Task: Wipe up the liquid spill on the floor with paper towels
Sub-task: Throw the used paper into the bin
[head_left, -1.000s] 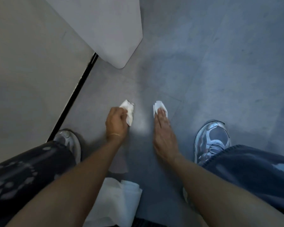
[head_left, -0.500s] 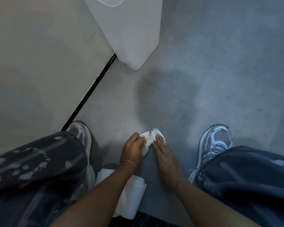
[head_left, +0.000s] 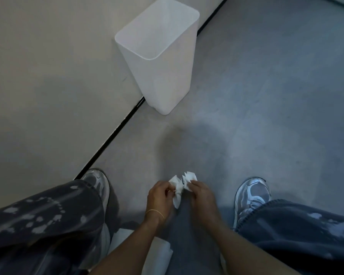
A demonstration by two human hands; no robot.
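At the near edge, partly hidden under the left forearm, a paper towel roll (head_left: 159, 255) lies on the grey floor (head_left: 266, 116) between the person's knees. Both bare forearms reach forward and meet at centre. The left hand (head_left: 159, 197), a thin bracelet (head_left: 155, 212) at its wrist, pinches one crumpled paper towel wad (head_left: 176, 192); the right hand (head_left: 202, 194), fingers curled, grips a second wad (head_left: 190, 178) touching the first. Silver sneakers flank them, left (head_left: 96, 180) and right (head_left: 251, 193). Farther off, an open white bin (head_left: 161, 72) stands by the wall. No readable writing shows.
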